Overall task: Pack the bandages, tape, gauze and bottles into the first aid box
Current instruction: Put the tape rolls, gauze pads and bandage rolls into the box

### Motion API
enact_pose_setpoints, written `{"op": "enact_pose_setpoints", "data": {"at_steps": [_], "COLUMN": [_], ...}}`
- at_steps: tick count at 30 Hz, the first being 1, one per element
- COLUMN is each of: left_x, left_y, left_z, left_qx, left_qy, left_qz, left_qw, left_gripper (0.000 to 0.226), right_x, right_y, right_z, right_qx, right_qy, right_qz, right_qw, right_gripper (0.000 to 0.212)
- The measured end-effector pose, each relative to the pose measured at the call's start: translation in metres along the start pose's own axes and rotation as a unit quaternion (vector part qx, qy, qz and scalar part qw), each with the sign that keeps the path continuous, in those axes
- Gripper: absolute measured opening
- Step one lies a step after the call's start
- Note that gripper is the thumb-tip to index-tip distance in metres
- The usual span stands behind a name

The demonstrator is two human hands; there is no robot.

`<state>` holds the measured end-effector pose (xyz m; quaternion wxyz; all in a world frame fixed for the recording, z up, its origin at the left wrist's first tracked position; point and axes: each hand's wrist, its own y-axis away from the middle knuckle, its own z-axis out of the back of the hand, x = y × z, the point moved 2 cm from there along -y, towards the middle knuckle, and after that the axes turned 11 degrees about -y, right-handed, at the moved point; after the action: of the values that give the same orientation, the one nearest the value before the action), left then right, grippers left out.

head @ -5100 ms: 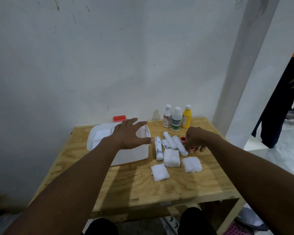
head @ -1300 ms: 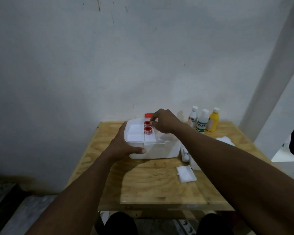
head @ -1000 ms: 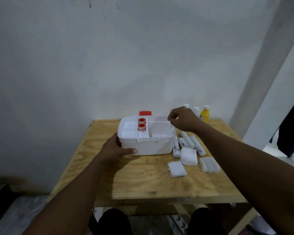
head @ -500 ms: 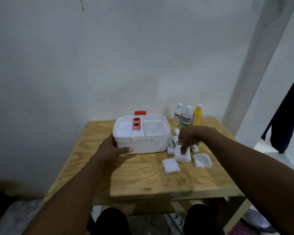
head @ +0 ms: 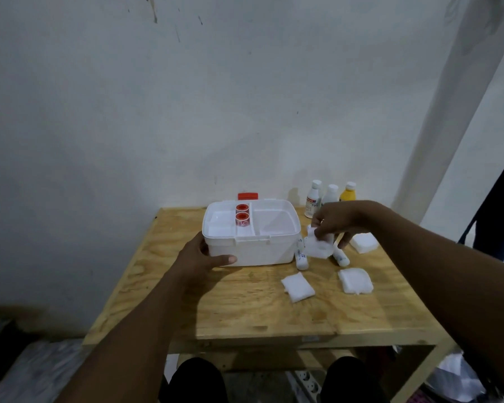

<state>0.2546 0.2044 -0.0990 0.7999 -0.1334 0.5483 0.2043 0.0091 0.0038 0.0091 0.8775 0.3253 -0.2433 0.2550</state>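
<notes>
Two tape rolls (head: 242, 215) packed; first gauze pad (head: 317, 247) lifted.
Head view: the right hand (head: 341, 221), pressing the pads half a second ago, now pinches one just right of the first aid box (head: 274, 254). The left hand (head: 200, 261) grips the box's near-left corner. Three loose pads (head: 297, 286), bandage rolls (head: 301, 258) and bottles (head: 330, 196) wait on the table (head: 245, 315); gauze likely goes in next.
</notes>
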Motion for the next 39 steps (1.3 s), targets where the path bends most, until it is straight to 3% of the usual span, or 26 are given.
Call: {"op": "enact_pose_setpoints", "data": {"at_steps": [4, 9, 14, 17, 26, 29, 33, 39], "left_x": [-0.001, 0.001, 0.004, 0.007, 0.013, 0.012, 0.013, 0.016], "left_y": [0.002, 0.004, 0.005, 0.001, -0.005, -0.006, -0.007, -0.011], "left_z": [0.000, -0.001, -0.003, -0.001, 0.005, 0.005, 0.006, 0.005], "left_qx": [0.002, 0.003, 0.014, 0.008, -0.016, -0.011, -0.018, -0.026], "left_qy": [0.013, 0.062, 0.088, 0.048, 0.007, -0.005, -0.029, -0.037], "left_qz": [0.000, 0.010, 0.016, 0.005, -0.004, -0.004, -0.009, -0.013], "left_qw": [1.000, 0.998, 0.996, 0.999, 1.000, 1.000, 0.999, 0.999], "left_gripper": [0.077, 0.077, 0.077, 0.079, 0.085, 0.088, 0.089, 0.090], "right_x": [0.029, 0.097, 0.157, 0.172, 0.165, 0.161, 0.153, 0.139], "right_y": [0.007, 0.003, -0.030, -0.055, -0.091, -0.084, -0.076, -0.087], "right_z": [0.020, 0.028, -0.026, -0.051, -0.073, -0.074, -0.086, -0.103], "right_qx": [-0.016, -0.059, -0.064, -0.097, -0.088, -0.168, -0.213, -0.166], "right_qy": [-0.077, -0.141, -0.061, 0.014, 0.071, 0.092, 0.150, 0.206], "right_qz": [0.036, 0.169, 0.248, 0.283, 0.269, 0.315, 0.383, 0.323], "right_qw": [0.996, 0.974, 0.965, 0.954, 0.956, 0.930, 0.886, 0.909], "right_gripper": [0.018, 0.017, 0.016, 0.012, 0.026, 0.039, 0.022, 0.030]}}
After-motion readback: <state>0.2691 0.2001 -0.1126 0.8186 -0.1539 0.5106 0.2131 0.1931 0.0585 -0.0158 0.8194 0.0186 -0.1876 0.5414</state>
